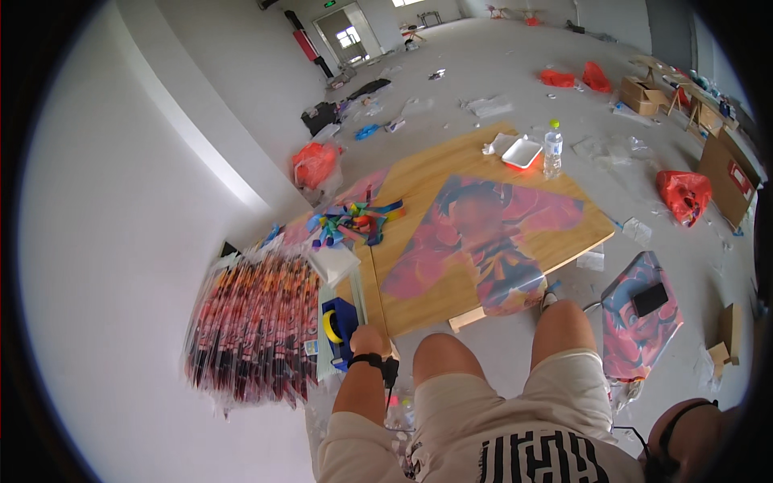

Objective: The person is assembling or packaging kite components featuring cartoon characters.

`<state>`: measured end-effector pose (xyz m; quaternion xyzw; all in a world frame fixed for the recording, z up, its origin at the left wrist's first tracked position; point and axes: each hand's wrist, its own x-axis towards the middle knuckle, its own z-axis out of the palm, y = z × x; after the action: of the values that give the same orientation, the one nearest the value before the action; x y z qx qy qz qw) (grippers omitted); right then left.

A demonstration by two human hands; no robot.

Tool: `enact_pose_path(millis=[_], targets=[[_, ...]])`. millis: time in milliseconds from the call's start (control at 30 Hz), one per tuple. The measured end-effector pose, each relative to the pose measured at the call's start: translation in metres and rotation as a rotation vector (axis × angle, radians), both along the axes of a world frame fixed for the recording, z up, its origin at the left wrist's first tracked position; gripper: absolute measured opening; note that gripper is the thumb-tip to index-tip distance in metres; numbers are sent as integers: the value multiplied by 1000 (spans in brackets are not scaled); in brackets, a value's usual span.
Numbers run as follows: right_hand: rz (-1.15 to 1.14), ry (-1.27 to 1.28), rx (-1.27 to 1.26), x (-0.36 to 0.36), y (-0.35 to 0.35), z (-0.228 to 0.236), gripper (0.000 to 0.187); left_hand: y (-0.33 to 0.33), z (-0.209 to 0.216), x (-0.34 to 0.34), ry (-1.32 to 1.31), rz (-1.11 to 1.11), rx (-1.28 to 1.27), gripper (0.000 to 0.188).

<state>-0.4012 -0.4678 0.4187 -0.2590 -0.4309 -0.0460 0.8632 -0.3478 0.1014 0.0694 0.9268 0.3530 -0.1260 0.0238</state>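
Observation:
My left hand [369, 336] reaches down at the near left corner of a low wooden board [435, 173], beside a blue tape dispenser [338, 324] holding a yellow roll. A black band circles that wrist; the fingers are hidden from above. My right hand [686, 433] hangs at the lower right edge with a black strap across it and nothing visible in it. A printed red and pink kite sheet [475, 241] lies flat on the board ahead of my bare knees. A heap of colourful strips [354, 221] sits on the board's left part.
A stack of clear-wrapped red packs [254, 322] lies left of the board by a white wall. A water bottle [552, 149] and white foam tray [522, 153] stand at the far edge. Another kite sheet [640, 318] carrying a black phone [651, 299], orange bags [684, 193] and cardboard boxes [644, 95] litter the floor.

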Motion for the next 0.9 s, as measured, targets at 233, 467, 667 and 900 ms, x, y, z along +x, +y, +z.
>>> enact_pose_path(millis=[233, 467, 667, 900], targets=[[-81, 95, -59, 17, -11, -19, 21, 14, -5, 1, -15, 16, -24, 27], [-84, 185, -164, 39, -3, -44, 26, 31, -3, -18, 12, -57, -107, 22], [-23, 210, -225, 43, 5, -58, 25, -11, 38, -33, -93, 80, -187, 22], [-48, 329, -403, 53, 0, -86, 25, -52, 38, -94, -286, 58, -726, 27]])
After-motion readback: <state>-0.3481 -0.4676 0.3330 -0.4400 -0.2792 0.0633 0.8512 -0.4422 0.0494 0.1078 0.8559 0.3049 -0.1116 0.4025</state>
